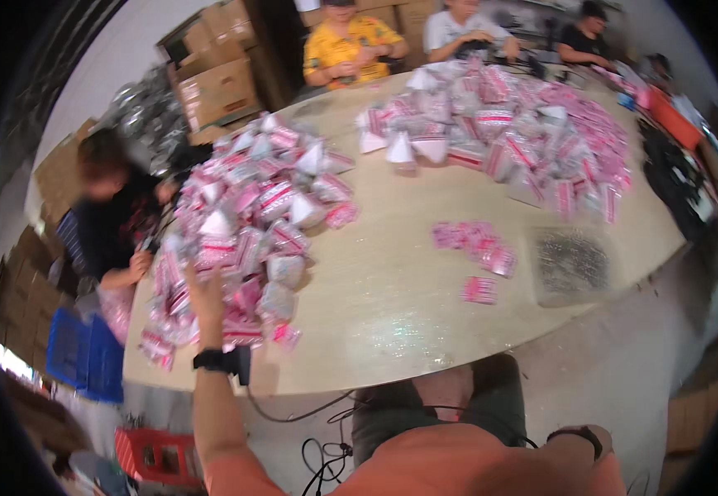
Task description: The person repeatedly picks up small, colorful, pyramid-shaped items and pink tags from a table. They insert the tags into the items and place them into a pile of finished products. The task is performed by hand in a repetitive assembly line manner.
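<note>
My left hand (204, 296) reaches over the near left part of a heap of clear plastic bags with pink-and-white labels (276, 198). Its fingers look stretched out and apart, somewhat blurred, with nothing seen held in them. A dark watch (225, 361) is on that wrist. Some bags in the heap show white cone-shaped contents. At lower right only part of my right arm shows, with a dark band (580, 436) around it; the right hand itself is out of sight. Several small flat pink packets (480, 245) lie apart on the pale table (375, 298).
A second bag heap (491, 124) covers the far right. A shallow clear tray (572, 264) of small dark pieces sits near the right edge. One co-worker (115, 215) is at the left; others work along the far side. Cables, a red stool (156, 453) and a blue crate (86, 354) are below.
</note>
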`<state>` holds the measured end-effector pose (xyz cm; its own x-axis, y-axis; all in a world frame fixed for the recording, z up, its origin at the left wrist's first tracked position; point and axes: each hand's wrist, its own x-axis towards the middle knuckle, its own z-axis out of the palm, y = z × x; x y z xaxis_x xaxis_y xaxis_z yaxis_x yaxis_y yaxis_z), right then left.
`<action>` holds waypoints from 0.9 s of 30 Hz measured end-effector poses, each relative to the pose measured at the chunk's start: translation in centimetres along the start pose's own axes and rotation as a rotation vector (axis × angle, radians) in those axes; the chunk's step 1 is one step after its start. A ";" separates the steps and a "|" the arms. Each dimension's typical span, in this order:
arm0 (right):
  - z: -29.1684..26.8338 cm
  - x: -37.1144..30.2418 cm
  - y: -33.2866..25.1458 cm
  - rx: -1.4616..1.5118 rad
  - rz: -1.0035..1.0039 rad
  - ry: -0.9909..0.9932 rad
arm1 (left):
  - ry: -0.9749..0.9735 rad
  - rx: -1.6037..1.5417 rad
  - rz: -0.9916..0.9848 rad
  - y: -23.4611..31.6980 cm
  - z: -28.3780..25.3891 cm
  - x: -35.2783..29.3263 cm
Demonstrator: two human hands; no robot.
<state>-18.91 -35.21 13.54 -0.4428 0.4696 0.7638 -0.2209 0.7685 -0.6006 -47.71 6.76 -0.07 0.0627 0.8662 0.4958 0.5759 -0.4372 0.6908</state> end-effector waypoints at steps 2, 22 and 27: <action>0.4 -1.1 -0.4 -0.215 0.200 0.093 | 0.081 0.003 0.024 -2.4 -0.7 0.5; -18.2 -19.6 6.1 -1.378 1.348 0.410 | 0.147 0.360 0.017 -3.2 -4.0 -1.0; -18.8 -20.4 7.3 -1.426 1.361 0.435 | 0.080 0.359 0.048 -4.2 -4.4 -0.8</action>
<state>4.86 -31.00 -1.94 0.5506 0.8130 0.1891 0.8192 -0.4829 -0.3093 -53.74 6.85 -1.04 0.0406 0.8188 0.5727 0.8239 -0.3517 0.4444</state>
